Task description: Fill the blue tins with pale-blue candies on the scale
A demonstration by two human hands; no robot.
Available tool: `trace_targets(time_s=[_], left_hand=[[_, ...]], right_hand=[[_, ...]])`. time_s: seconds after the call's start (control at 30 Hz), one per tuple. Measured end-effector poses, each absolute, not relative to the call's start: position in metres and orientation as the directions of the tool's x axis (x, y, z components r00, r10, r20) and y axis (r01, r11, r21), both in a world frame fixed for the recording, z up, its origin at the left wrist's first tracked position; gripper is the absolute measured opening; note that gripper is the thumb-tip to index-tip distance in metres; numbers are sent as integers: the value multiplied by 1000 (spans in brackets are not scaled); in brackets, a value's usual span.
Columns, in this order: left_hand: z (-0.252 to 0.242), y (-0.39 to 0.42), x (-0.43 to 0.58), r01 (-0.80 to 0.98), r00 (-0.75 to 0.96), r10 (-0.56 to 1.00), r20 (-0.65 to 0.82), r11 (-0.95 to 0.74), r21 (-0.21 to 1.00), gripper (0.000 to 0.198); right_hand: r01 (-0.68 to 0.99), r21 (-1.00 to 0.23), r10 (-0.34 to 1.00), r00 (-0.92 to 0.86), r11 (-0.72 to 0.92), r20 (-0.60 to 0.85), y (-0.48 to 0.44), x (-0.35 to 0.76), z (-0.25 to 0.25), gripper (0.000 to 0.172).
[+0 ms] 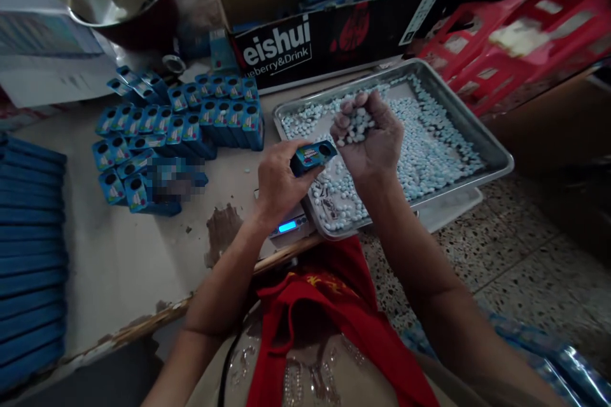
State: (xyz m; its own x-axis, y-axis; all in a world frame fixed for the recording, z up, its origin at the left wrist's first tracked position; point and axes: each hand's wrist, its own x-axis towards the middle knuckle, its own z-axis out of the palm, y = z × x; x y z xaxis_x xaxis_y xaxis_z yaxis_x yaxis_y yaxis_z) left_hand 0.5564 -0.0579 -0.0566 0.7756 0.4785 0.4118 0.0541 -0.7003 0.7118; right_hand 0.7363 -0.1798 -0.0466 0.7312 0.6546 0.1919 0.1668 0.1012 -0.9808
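My left hand (280,179) grips a small blue box (312,156) with a dark round hole at its right end. Cupped palm up, my right hand (377,146) holds a heap of pale blue candies (356,126) beside that hole. Below my right hand lies a metal tray (496,162) spread with many more of the candies. A digital scale (287,227) with a lit blue display sits under my left wrist, partly hidden by the tray and my hand.
Rows of blue boxes (179,130) with round holes stand on the table (143,254); a stack of blue boxes (31,254) is at far left. Behind are a black carton (329,44) and a dark red pot (128,25). A red plastic crate (506,63) is at right.
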Motion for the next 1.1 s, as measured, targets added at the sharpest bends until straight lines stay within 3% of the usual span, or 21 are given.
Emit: trace_targets(time_s=[0.23, 0.53, 0.7, 0.9, 1.0, 1.1], left_hand=[[-69, -72, 579, 50, 778, 468, 418, -710, 702, 47], [-86, -75, 599, 20, 775, 462, 432, -701, 713, 49], [-89, -76, 602, 5, 786, 450, 424, -691, 723, 49], [-94, -69, 596, -40, 776, 566, 280, -398, 916, 47], [-85, -64, 579, -32, 792, 580, 188, -269, 963, 47], [-69, -56, 544, -24, 749, 641, 166, -224, 974, 49]], right_hand=[[-28, -933, 515, 840, 359, 173, -171, 728, -46, 54], [126, -988, 560, 814, 94, 157, -181, 733, -34, 56], [40, -998, 507, 860, 53, 61, -191, 741, -37, 54], [-147, -965, 450, 892, 217, -35, -219, 786, -84, 45], [-200, -973, 488, 865, 116, -120, -232, 795, -102, 29], [-81, -993, 589, 799, -90, -119, -252, 792, -104, 26]])
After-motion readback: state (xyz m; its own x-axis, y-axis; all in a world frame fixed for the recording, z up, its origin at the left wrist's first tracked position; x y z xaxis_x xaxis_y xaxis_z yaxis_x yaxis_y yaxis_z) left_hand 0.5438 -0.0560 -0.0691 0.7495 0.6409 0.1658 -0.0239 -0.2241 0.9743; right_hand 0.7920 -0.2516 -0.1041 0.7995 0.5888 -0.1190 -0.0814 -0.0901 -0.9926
